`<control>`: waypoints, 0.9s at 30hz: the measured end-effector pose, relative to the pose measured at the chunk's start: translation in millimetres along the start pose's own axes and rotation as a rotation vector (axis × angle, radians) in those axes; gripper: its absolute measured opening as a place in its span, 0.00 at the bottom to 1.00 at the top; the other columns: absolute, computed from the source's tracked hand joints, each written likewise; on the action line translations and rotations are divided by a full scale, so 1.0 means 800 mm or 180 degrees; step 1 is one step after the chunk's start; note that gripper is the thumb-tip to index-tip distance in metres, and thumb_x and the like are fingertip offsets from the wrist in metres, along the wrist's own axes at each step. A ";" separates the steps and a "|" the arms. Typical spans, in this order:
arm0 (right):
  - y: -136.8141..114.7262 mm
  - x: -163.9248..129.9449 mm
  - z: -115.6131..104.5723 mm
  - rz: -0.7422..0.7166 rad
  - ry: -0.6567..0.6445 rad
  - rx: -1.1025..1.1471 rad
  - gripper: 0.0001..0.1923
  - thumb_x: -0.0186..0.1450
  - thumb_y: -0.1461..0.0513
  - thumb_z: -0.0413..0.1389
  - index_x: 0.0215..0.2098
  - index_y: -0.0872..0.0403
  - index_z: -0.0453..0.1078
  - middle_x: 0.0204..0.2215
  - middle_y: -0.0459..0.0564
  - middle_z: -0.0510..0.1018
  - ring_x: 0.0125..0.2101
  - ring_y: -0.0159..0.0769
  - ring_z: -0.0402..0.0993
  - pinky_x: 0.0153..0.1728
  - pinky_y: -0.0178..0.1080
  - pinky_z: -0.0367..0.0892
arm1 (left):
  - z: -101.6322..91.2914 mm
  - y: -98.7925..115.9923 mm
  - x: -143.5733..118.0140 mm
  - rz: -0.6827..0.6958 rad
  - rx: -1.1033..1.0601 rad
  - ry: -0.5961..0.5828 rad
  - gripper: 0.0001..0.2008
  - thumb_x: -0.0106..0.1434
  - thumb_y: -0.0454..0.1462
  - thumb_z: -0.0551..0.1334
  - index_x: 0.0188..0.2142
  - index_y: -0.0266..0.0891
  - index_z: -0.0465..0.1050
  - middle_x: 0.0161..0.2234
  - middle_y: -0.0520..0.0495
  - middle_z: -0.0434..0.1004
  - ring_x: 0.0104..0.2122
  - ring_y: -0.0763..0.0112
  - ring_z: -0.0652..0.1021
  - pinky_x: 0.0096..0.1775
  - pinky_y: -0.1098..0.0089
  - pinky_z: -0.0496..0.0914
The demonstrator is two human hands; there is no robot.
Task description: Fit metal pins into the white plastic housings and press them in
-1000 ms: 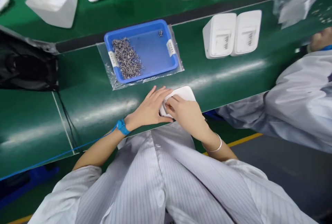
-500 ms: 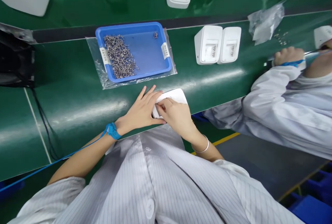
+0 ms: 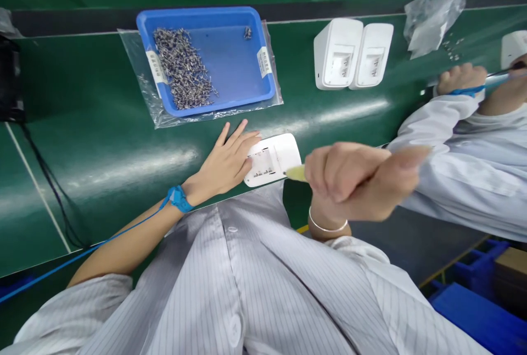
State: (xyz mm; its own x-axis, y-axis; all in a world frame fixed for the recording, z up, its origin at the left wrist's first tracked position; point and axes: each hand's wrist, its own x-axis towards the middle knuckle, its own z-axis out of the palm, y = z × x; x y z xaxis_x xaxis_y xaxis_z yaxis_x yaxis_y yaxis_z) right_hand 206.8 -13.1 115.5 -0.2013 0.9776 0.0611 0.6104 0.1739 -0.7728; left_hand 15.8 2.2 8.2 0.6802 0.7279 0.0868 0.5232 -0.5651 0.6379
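While the left hand [image 3: 224,165] lies flat, fingers spread, against the white casing [image 3: 272,159] at the table's [image 3: 102,146] near edge | right hand [image 3: 354,179] raised, fist closed on a yellowish strip [image 3: 295,173] | casing likely light, stiff, smooth; best held by its sides.

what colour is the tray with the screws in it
Blue, seen in the head view: the tray sits on the green belt.

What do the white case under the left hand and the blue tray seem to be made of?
White case: likely moulded plastic, smooth and matt, with rounded corners. Blue tray: probably plastic too, slightly glossy, with a raised moulded rim. The left hand rests on the case.
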 end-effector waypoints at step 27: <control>0.006 0.061 0.093 -0.0084 0.1385 0.1929 0.32 0.73 0.41 0.33 0.17 0.49 0.45 0.12 0.39 0.44 0.12 0.25 0.49 0.16 0.33 0.59 | 0.005 0.005 0.008 -0.0251 -0.0092 0.0021 0.21 0.71 0.37 0.50 0.62 0.37 0.63 0.70 0.44 0.55 0.72 0.49 0.46 0.70 0.43 0.42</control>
State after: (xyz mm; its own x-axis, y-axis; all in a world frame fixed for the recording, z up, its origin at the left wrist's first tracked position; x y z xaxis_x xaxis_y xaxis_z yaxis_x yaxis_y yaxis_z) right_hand 143.1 26.4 67.6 0.1882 0.9544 0.2318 0.0550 0.2254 -0.9727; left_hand 24.6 2.8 8.1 0.6339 0.7724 0.0404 0.5600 -0.4944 0.6648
